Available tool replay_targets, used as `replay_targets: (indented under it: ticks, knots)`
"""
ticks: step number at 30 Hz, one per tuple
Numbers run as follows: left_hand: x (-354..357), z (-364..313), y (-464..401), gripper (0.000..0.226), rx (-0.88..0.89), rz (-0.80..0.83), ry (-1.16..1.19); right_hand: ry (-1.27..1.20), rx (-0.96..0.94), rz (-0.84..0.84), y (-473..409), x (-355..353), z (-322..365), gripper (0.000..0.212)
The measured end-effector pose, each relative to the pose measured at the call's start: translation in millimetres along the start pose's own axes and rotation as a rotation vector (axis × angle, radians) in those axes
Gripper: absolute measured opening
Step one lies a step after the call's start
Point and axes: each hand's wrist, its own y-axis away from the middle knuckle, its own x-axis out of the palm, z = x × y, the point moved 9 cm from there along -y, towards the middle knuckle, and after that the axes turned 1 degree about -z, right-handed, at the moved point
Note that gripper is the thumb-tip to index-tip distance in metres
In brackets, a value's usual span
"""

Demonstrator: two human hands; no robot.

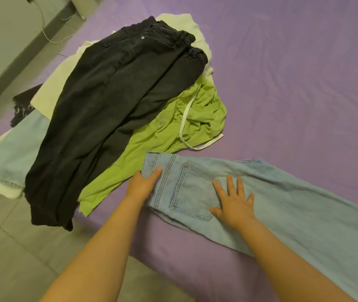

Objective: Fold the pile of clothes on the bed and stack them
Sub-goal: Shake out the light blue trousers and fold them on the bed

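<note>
While both bare forearms reach in from the lower edge of the frame, the light blue jeans lie flat on the purple bed, folded lengthwise with one back pocket facing up; the waistband sits near the frame centre and the legs run off toward the lower right. The left hand rests at the waistband end, its fingers laid nearly straight over the denim edge, holding nothing in a grip. The right hand presses palm-down just right of the pocket, its fingers spread and straight, likewise gripping nothing.

Above and to the left lies the unfolded pile. Black jeans stretch diagonally from the upper centre to the lower left, their leg ends hanging over the bed's edge. A lime green garment with a white drawstring lies crumpled beside them, just above the blue waistband (whether the two touch cannot be told). A cream garment shows beneath the black jeans, and another pale denim piece lies at the left edge of the frame. A dark patterned cloth peeks out further left. Tiled floor fills the lower left corner, and a white cable trails along the wall in the upper left.
</note>
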Motion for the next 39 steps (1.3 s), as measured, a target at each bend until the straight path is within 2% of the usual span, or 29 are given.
replay_targets:
  ticks: [3,6,9,11,13,16,18,19,21,23,26,29,32,35,37,39]
  knots:
    - [7.7,-19.0,20.7,0.045,-0.073,0.123,0.27,-0.217,0.02,-0.003,8.4,-20.3,1.1,0.075]
    - [19.8,-58.7,59.2,0.043,0.054,0.231,0.423,-0.72,0.005,-0.169,26.4,-62.5,2.4,0.055]
    - [55.7,-102.0,119.3,0.04,0.199,0.426,0.398,-1.407,-0.006,-0.169,56.4,-94.5,2.7,0.041]
    - [95.1,-125.2,163.2,0.032,0.272,0.589,0.336,-1.654,-0.022,-0.153,76.7,-111.4,-10.6,0.049]
    - [137.0,-137.5,201.1,0.032,0.308,0.71,0.292,-1.761,-0.042,-0.131,99.2,-119.3,-38.3,0.059]
    - [188.2,-135.0,238.1,0.031,0.261,0.782,0.301,-1.67,0.021,-0.15,132.7,-107.5,-96.0,0.056]
    - [214.4,-123.0,248.1,0.02,0.176,0.771,0.321,-1.503,0.163,-0.234,146.4,-88.5,-140.7,0.047]
    - [223.8,-116.4,248.2,0.021,0.192,0.726,0.246,-1.463,0.252,-0.287,151.3,-77.1,-164.6,0.037]
    - [234.3,-106.4,241.2,0.032,0.343,0.575,0.0,-1.453,0.395,-0.363,160.3,-54.2,-208.1,0.027]
    - [243.4,-103.2,234.8,0.042,0.553,0.447,-0.254,-1.475,0.481,-0.433,168.8,-34.5,-247.4,0.028]
    - [278.8,-89.2,236.0,0.053,0.833,0.412,-0.734,-1.44,0.546,-0.491,178.5,-9.0,-289.5,0.034]
    - [315.6,-66.3,240.8,0.053,0.904,0.412,-1.093,-1.381,0.563,-0.466,176.5,12.0,-307.4,0.035]
    - [337.4,-54.1,239.8,0.054,0.837,0.436,-1.161,-1.323,0.565,-0.475,169.9,20.8,-318.1,0.034]
    - [343.5,-57.0,236.7,0.053,0.864,0.396,-1.16,-1.242,0.615,-0.493,171.2,26.5,-329.9,0.033]
    - [343.3,-57.4,232.8,0.054,0.874,0.391,-1.162,-1.172,0.64,-0.473,175.3,28.8,-331.2,0.044]
    - [346.0,-53.1,228.0,0.056,0.88,0.426,-1.206,-0.912,0.618,-0.481,177.0,18.3,-326.5,0.065]
